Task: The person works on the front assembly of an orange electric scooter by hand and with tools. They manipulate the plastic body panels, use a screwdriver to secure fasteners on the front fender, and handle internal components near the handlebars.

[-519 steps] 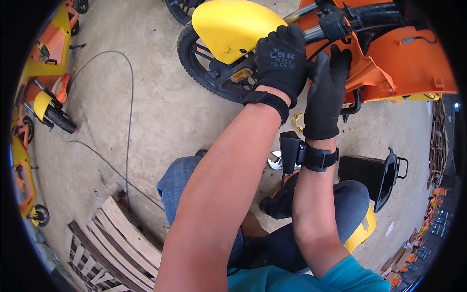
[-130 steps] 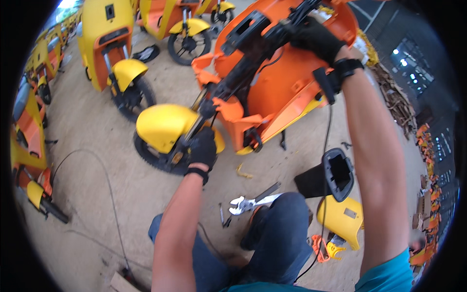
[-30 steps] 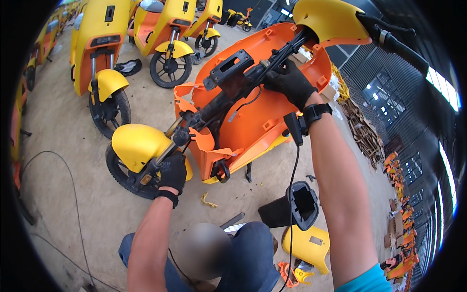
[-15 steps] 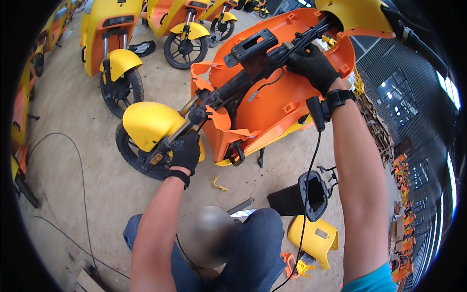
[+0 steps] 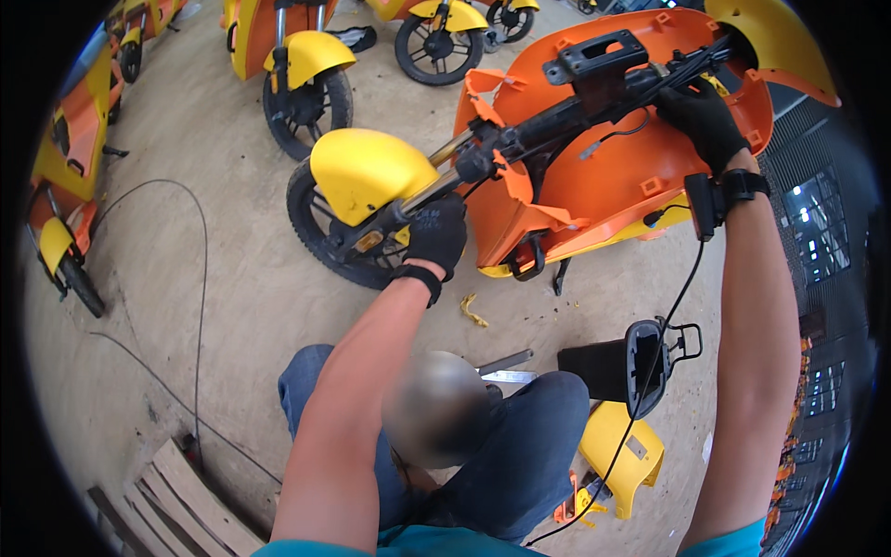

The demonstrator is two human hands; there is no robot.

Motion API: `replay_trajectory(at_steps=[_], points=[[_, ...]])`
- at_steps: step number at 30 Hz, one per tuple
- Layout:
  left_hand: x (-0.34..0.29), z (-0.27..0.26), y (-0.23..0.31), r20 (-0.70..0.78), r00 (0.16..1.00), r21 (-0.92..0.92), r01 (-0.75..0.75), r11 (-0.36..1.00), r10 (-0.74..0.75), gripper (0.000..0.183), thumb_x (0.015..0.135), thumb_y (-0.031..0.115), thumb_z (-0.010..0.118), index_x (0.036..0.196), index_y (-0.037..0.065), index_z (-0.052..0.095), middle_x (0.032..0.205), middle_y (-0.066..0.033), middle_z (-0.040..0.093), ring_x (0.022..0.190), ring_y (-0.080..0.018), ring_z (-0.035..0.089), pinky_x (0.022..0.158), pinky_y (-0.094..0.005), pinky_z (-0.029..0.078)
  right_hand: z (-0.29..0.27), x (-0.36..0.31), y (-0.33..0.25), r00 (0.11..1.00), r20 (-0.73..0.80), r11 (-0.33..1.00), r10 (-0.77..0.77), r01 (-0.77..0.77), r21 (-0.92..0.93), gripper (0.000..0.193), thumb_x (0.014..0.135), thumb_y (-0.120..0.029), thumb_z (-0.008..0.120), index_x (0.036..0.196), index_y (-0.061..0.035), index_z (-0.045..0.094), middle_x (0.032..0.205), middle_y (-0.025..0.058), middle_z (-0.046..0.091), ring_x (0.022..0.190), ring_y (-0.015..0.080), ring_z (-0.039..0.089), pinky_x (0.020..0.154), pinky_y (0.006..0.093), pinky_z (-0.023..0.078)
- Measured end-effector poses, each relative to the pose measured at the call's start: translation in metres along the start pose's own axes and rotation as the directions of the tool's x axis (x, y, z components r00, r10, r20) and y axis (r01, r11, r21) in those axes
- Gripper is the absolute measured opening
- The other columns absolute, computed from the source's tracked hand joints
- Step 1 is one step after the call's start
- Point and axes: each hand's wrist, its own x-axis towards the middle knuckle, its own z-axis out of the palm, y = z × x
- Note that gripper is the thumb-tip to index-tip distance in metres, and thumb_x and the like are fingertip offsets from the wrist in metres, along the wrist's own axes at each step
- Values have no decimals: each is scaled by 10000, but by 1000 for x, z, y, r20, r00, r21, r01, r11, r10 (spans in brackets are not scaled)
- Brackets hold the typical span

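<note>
A partly stripped scooter leans before me, with a yellow front fender point(image 5: 367, 176), orange body panels point(image 5: 617, 186) and a bare black steering column point(image 5: 548, 125). My left hand point(image 5: 438, 237), in a black glove, is closed around the lower front fork point(image 5: 394, 218) beside the wheel point(image 5: 311, 218). At the upper end of the column my right hand point(image 5: 705, 125), also gloved, is closed at the black cable bundle point(image 5: 682, 70); its fingertips are partly hidden. A loose connector point(image 5: 589, 150) hangs from a thin wire below the column.
On the floor lie a black bin-like part point(image 5: 599, 371), a yellow panel point(image 5: 617, 450) and a yellow scrap point(image 5: 473, 311). More scooters point(image 5: 306, 93) stand behind and at the left. A slatted wooden pallet point(image 5: 190, 506) sits at lower left; a thin cable point(image 5: 200, 278) crosses the floor.
My view has swung, so the scooter and both arms appear farther right and higher, and the pallet shows more. Both hands keep their places on the scooter.
</note>
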Motion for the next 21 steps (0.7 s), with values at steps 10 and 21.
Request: replay_trajectory(at_steps=[10, 21], points=[[7, 3, 8, -147, 984, 40, -92, 995, 97, 18, 852, 91, 599, 853, 100, 584, 741, -153, 615, 742, -342, 646, 665, -442, 500, -5, 17, 23, 984, 119, 989, -134, 141, -52, 468, 904, -165, 719, 1296, -69, 483, 1163, 93, 637, 1032, 175, 665, 861, 278, 577], [44, -118, -15, 209, 965, 202, 117, 972, -159, 340, 845, 239, 661, 1140, 70, 659, 1084, -187, 684, 1031, -353, 644, 918, -432, 501, 7, -17, -27, 934, 249, 872, -258, 336, -357, 88, 933, -118, 640, 1001, -62, 643, 856, 12, 627, 745, 96, 605, 674, 236, 504]])
